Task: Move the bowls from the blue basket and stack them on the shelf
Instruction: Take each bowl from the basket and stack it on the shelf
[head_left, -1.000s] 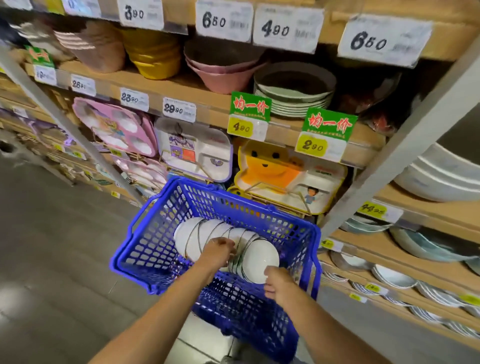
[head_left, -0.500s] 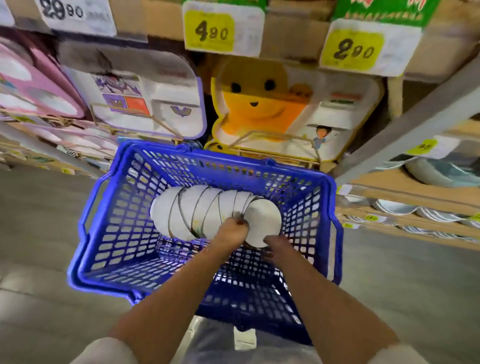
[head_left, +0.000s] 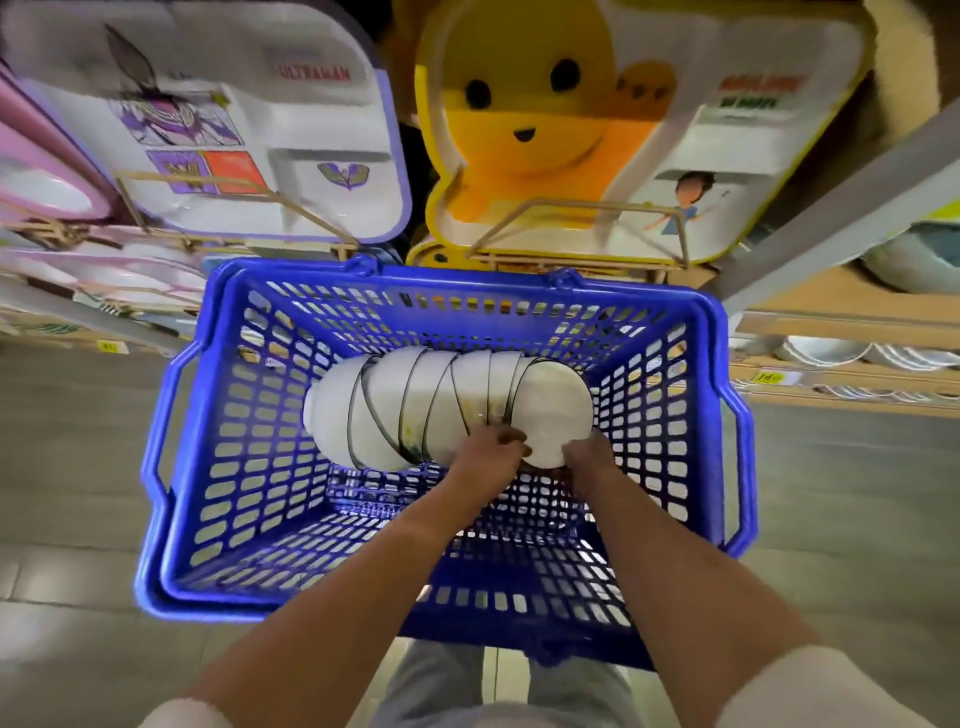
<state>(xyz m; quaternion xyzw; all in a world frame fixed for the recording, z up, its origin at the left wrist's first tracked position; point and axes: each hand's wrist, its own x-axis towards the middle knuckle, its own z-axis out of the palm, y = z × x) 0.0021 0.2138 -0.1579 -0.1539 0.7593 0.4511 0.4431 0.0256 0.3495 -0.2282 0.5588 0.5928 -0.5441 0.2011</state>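
The white round bowls (head_left: 415, 405) with thin dark rims lay nested on their sides in a row across the bottom of the blue plastic lattice basket (head_left: 179, 519), nearer its far wall. My left hand (head_left: 485, 449) had its fingers curled over the near edge of the row, gripping it just beside the end bowl on the right. My right hand (head_left: 589, 457) curled round that end bowl's lower rim, its fingertips hidden beneath. Both forearms reached in over the basket's near wall. Beyond the basket, a yellow cartoon-faced divided tray (head_left: 545, 130) and a white purple-edged divided tray (head_left: 234, 130) stood propped upright. The wooden shelf (head_left: 831, 306) ran off to the right, above grey floor tiles (head_left: 67, 441).
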